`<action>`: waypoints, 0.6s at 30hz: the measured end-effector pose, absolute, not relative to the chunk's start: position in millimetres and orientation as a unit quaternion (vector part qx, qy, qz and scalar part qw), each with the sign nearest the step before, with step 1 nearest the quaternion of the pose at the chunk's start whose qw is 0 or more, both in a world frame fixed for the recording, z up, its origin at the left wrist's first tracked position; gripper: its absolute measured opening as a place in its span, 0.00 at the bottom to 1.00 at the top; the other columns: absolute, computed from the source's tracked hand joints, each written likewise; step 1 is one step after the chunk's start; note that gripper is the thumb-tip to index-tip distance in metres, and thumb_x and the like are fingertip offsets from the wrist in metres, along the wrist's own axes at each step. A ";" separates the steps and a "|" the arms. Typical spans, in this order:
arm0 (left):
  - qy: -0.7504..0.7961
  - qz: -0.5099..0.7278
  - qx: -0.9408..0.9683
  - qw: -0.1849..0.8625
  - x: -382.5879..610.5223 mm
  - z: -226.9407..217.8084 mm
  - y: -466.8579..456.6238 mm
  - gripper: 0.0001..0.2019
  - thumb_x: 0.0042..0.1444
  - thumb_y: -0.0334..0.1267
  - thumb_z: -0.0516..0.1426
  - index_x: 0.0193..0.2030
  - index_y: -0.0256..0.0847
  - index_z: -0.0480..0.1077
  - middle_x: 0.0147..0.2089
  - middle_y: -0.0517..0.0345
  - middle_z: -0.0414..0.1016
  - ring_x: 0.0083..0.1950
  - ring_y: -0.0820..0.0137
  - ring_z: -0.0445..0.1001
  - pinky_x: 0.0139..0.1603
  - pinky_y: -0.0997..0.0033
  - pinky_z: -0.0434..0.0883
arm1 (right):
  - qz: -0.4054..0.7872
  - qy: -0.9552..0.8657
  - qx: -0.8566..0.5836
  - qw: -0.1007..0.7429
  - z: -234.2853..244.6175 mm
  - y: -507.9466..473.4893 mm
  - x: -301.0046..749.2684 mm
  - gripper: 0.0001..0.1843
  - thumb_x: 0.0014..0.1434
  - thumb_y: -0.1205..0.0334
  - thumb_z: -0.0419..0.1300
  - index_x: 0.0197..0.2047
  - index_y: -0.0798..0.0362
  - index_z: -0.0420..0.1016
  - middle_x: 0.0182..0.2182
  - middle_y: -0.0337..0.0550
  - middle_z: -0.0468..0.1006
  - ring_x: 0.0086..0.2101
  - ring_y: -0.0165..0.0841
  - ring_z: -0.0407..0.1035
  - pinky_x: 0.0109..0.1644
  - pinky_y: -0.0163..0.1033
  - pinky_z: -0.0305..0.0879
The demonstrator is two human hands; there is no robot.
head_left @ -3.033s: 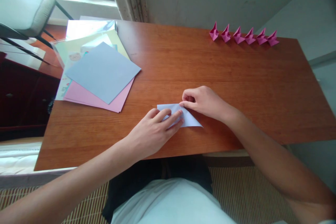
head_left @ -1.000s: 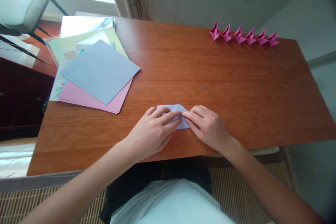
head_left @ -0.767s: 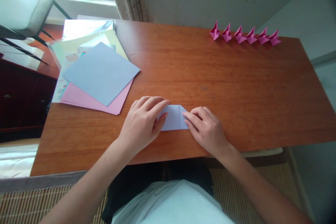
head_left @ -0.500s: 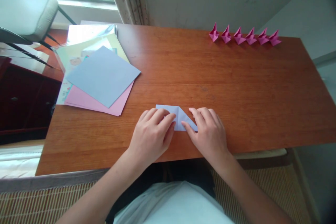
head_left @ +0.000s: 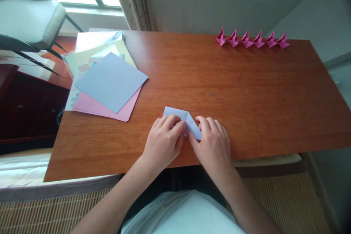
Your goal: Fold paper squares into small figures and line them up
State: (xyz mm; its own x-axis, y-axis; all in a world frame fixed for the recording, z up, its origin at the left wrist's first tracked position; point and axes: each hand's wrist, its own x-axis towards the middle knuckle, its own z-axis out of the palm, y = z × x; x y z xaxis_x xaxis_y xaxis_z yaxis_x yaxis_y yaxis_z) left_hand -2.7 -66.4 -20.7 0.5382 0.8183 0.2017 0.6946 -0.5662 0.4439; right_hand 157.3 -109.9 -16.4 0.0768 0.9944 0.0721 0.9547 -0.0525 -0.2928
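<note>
A folded sheet of pale blue-violet paper (head_left: pixel 193 125) lies near the front edge of the table, a crease running down its middle and its right side sloping to a point. My left hand (head_left: pixel 164 137) is closed on its left half, thumb and fingers pinched near the crease and covering the lower left part. At the right slanted part, my right hand (head_left: pixel 211 139) grips the paper's edge, thumb below it and curled fingers to the right. Part of the paper's lower edge is hidden by both hands.
On the wooden table (head_left: pixel 246 87), a blue-grey square sheet (head_left: pixel 112 82) rests on pink sheets (head_left: pixel 124 113) and plastic packets (head_left: pixel 87 42) at the left. Several pink folded-paper figures (head_left: pixel 246 40) stand in a row along the far right edge. A chair (head_left: pixel 30 22) is beyond the left side.
The paper has tilted slightly, its right end lower. My right hand has moved left and now pinches the slanted part. The whole view has shifted a little.
</note>
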 end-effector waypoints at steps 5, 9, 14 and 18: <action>0.449 0.224 0.845 0.184 -3.2 -18.5 -66.4 0.10 0.67 0.33 0.52 0.48 0.42 0.75 0.45 0.53 0.79 0.43 0.63 0.74 0.48 0.59 0.68 | 0.161 -0.652 -0.688 0.273 -18.6 -113.1 151.9 0.10 0.67 0.65 0.57 0.51 0.52 0.73 0.41 0.47 0.76 0.42 0.40 0.72 0.46 0.44 0.69; 0.462 0.269 0.814 0.228 -5.6 -13.6 -67.4 0.10 0.68 0.36 0.54 0.49 0.40 0.75 0.47 0.52 0.81 0.44 0.62 0.76 0.48 0.59 0.69 | 0.191 -0.654 -0.641 0.353 -15.8 -118.5 144.1 0.17 0.67 0.66 0.55 0.58 0.52 0.71 0.47 0.50 0.75 0.47 0.40 0.71 0.53 0.46 0.70; 0.492 0.328 0.723 0.357 -9.3 -7.6 -67.0 0.10 0.66 0.40 0.57 0.48 0.40 0.75 0.40 0.54 0.82 0.39 0.67 0.78 0.42 0.67 0.72 | 0.217 -0.718 -0.561 0.351 -8.0 -124.9 141.9 0.30 0.63 0.60 0.61 0.67 0.55 0.62 0.59 0.59 0.68 0.58 0.48 0.65 0.61 0.57 0.67; 0.501 0.365 0.632 0.465 -13.3 -4.8 -63.2 0.08 0.64 0.40 0.61 0.45 0.39 0.76 0.36 0.57 0.80 0.34 0.71 0.76 0.36 0.73 0.72 | 0.199 -0.770 -0.505 0.335 -5.5 -125.4 150.9 0.33 0.62 0.57 0.63 0.68 0.52 0.61 0.63 0.59 0.67 0.63 0.51 0.62 0.64 0.61 0.64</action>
State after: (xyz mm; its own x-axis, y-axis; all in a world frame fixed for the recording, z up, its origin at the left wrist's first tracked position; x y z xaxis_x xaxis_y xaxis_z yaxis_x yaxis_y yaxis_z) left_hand -13.3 -63.2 -4.8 0.2317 0.9728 -0.0035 0.2943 -0.0667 0.9534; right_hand 150.9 -125.4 -5.5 -0.2660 0.9112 0.3145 0.6451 0.4107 -0.6443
